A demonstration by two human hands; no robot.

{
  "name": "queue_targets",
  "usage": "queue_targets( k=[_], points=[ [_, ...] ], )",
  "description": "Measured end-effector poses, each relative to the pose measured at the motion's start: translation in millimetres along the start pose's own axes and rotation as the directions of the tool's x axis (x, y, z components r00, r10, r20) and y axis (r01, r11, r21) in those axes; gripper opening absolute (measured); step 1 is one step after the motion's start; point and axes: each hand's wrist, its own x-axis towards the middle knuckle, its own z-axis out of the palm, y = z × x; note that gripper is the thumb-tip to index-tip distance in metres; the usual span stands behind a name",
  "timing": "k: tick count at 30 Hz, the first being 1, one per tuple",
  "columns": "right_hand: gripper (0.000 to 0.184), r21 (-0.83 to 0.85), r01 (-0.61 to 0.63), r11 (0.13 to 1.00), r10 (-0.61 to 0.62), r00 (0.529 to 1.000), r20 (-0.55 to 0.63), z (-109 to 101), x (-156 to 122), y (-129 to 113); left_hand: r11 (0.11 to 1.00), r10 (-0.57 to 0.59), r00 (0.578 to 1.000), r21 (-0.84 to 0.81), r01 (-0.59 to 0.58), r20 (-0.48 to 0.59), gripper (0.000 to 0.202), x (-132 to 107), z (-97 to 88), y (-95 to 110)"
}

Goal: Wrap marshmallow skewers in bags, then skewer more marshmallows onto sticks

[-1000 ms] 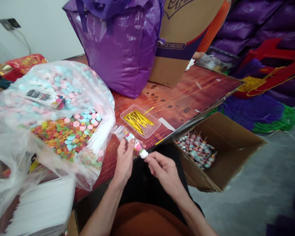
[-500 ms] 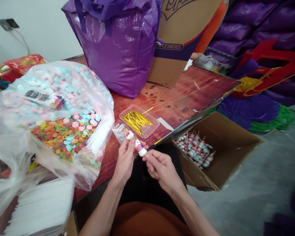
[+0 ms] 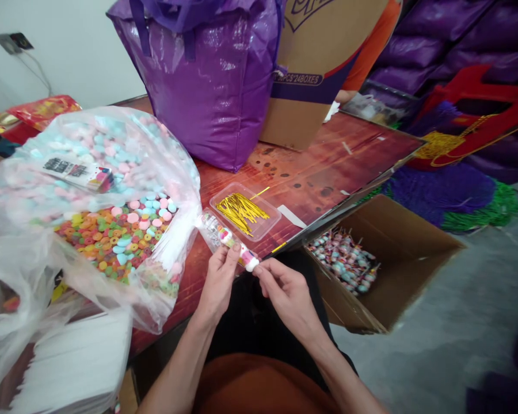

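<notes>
Two hands (image 3: pixel 219 282) (image 3: pixel 285 293), one candy skewer (image 3: pixel 235 246), one tray (image 3: pixel 265 227) of gold ties (image 3: pixel 242 208), one open box (image 3: pixel 414 253) of wrapped sweets (image 3: pixel 343 261).

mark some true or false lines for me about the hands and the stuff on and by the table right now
1. The left hand and the right hand both grip one candy stick in a clear sleeve. True.
2. The gold twist ties lie in a clear tray on the table. True.
3. The cardboard box on the floor is empty. False: the cardboard box holds a heap of wrapped sweets.
4. The purple bag lies flat on the floor. False: the purple bag stands upright on the table, behind the tray.
</notes>
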Motion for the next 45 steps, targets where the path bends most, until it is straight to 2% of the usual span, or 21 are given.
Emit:
queue_targets(
  k=[3, 6, 9, 13, 17, 21, 25, 27, 32, 35, 39, 42, 45],
  points=[
    [0.03, -0.026, 0.029, 0.999, -0.029, 0.999, -0.017, 6.2, 0.6, 0.3, 1.0, -0.014, 1.0, -0.008, 0.014, -0.006, 0.037, 0.1, -1.4, 2.1],
    [0.028, -0.044, 0.06, 0.997, -0.058, 0.998, 0.038, 8.2, -0.4, 1.4, 0.995, -0.029, 0.999, -0.097, 0.031, 0.016, 0.036, 3.0, -4.8, 12.2],
    [0.023, -0.034, 0.058, 0.998, -0.053, 0.991, 0.123, 4.7, -4.2, 5.3, 0.977, -0.012, 0.999, -0.213, 0.001, -0.048, 0.035, 9.2, -10.5, 21.0],
    [0.029, -0.017, 0.004, 1.0, -0.001, 0.984, 0.178, 0.7, -12.1, 14.1, 0.96, -0.001, 0.993, -0.279, -0.033, -0.122, 0.032, 14.1, -14.1, 20.9],
    [0.029, 0.078, -0.012, 0.997, 0.003, 0.993, 0.119, 7.7, -14.8, 18.9, 0.971, -0.027, 0.997, -0.239, 0.009, -0.073, 0.032, 9.1, -5.6, 14.4],
    [0.026, 0.123, 0.031, 0.992, -0.034, 0.999, 0.022, 20.8, -9.7, 15.7, 0.982, -0.048, 0.998, -0.185, 0.043, -0.026, 0.034, 1.3, 4.3, 10.4],
    [0.027, 0.141, 0.056, 0.988, -0.056, 0.998, -0.003, 23.7, -6.3, 11.7, 0.973, -0.125, 0.989, -0.183, 0.139, 0.082, 0.037, 0.7, 2.8, 12.4],
    [0.027, 0.152, 0.023, 0.988, -0.027, 0.999, 0.026, 19.2, -7.5, 11.7, 0.97, -0.142, 0.988, -0.189, 0.151, 0.06, 0.04, 4.7, -1.9, 16.1],
    [0.027, 0.159, -0.049, 0.986, 0.036, 0.996, 0.085, 9.4, -12.2, 15.2, 0.979, -0.018, 0.996, -0.203, -0.001, -0.091, 0.035, 15.8, -9.1, 23.8],
    [0.028, 0.134, -0.048, 0.99, 0.036, 0.995, 0.092, 14.0, -11.2, 16.5, 0.978, -0.033, 0.997, -0.207, 0.018, -0.072, 0.035, 13.5, -3.5, 19.6],
    [0.029, 0.079, 0.039, 0.996, -0.041, 0.999, 0.026, 23.4, -6.8, 16.6, 0.981, -0.07, 0.998, -0.183, 0.068, -0.006, 0.035, 3.8, 4.8, 11.1],
    [0.028, 0.026, 0.092, 0.995, -0.092, 0.996, -0.024, 23.7, -6.1, 15.7, 0.976, -0.108, 0.993, -0.187, 0.115, 0.049, 0.037, 1.7, 3.7, 11.9],
    [0.025, -0.004, 0.087, 0.996, -0.087, 0.996, -0.013, 19.8, -8.9, 14.4, 0.977, -0.103, 0.994, -0.185, 0.105, 0.02, 0.036, 5.6, -0.5, 16.3]
  ],
)
